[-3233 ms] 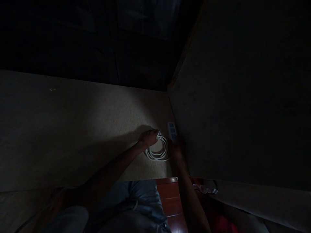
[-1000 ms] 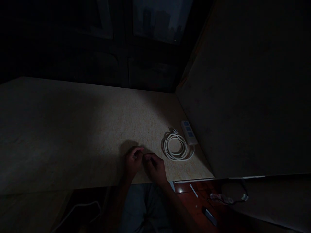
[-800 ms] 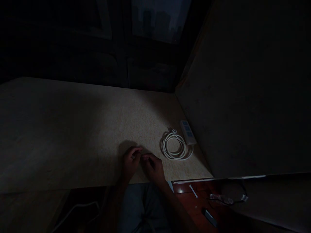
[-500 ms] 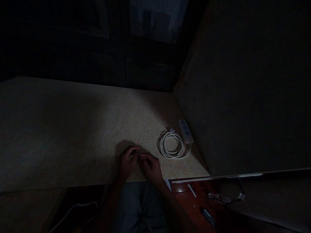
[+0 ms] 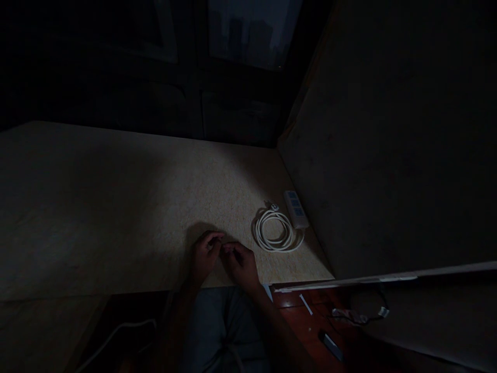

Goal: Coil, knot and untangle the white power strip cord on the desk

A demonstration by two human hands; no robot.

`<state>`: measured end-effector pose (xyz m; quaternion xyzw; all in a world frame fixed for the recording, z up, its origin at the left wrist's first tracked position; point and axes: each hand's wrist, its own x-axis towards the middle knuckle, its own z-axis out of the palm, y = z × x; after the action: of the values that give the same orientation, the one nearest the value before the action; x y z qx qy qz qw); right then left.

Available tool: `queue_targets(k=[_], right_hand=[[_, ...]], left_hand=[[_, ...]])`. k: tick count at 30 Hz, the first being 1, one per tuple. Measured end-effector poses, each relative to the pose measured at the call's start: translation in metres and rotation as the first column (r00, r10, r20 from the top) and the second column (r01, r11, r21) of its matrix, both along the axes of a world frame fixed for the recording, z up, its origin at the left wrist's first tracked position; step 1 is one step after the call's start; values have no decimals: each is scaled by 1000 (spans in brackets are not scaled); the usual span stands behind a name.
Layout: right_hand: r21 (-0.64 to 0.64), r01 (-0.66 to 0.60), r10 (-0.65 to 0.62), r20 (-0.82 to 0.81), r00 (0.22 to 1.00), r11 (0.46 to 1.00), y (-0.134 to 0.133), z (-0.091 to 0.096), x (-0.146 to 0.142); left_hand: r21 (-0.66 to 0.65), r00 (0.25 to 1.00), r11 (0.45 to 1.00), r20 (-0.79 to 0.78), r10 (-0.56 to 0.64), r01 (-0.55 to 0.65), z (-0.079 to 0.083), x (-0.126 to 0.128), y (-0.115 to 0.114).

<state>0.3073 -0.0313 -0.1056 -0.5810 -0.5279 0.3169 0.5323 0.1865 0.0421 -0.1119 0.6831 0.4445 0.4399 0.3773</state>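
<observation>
Both my hands rest at the near edge of the pale tabletop, fingertips turned toward each other and nearly touching. My left hand (image 5: pixel 203 255) is loosely curved, with a gap between thumb and forefinger, and nothing visible in it. My right hand (image 5: pixel 243 265) is likewise loosely bent, thumb apart from the forefinger, with no object showing. Dim light hides the inner fingers. To the right of my right hand lies a coiled white cable (image 5: pixel 267 242) with its plug (image 5: pixel 274 207) at the top of the coil. It runs to a white power strip (image 5: pixel 295 210).
A dark upright panel (image 5: pixel 388 155) borders the table (image 5: pixel 128 217) on the right. Behind the table is a dark window (image 5: pixel 252 36). On the reddish floor (image 5: pixel 289 300) below lie a white strip (image 5: pixel 306 304) and a dark oblong object (image 5: pixel 331 345). Another white cable (image 5: pixel 116 329) hangs lower left.
The view has shifted very slightly. My hands, the cable and the power strip keep the same positions on the table.
</observation>
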Motion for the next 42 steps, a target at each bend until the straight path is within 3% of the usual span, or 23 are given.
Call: queue_targets(k=[42], right_hand=[[14,-14,14,2,1000,1000,0,2,0]], left_hand=[[9,1000,1000,11,6,-6,-2,0,0]])
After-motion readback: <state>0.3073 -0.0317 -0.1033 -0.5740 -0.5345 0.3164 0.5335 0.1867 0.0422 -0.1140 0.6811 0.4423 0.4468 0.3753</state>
